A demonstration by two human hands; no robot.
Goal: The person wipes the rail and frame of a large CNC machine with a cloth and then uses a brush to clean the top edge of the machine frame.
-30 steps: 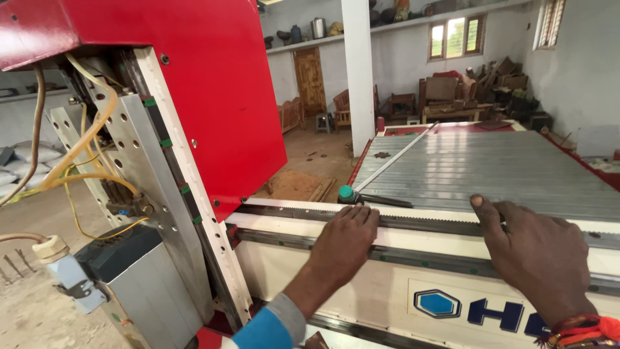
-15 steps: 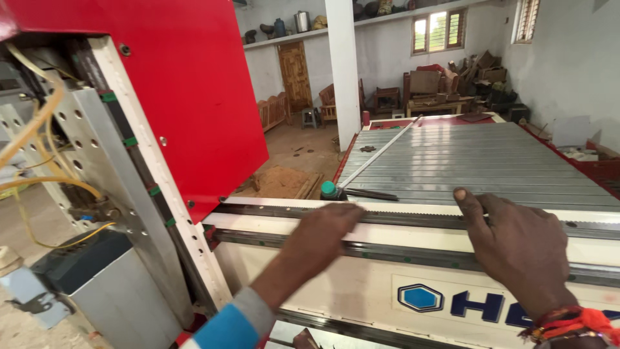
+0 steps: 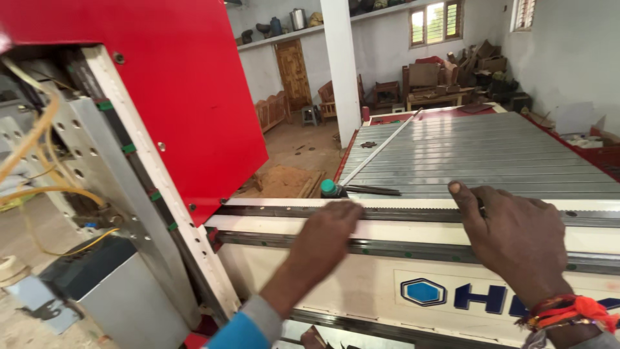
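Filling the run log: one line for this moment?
left hand flat on white beam | right hand flat on toothed rail | holding nothing

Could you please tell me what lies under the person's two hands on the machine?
Both the left hand and right hand rest on the toothed rack of the white gantry beam. The rack sections directly beneath them are covered.
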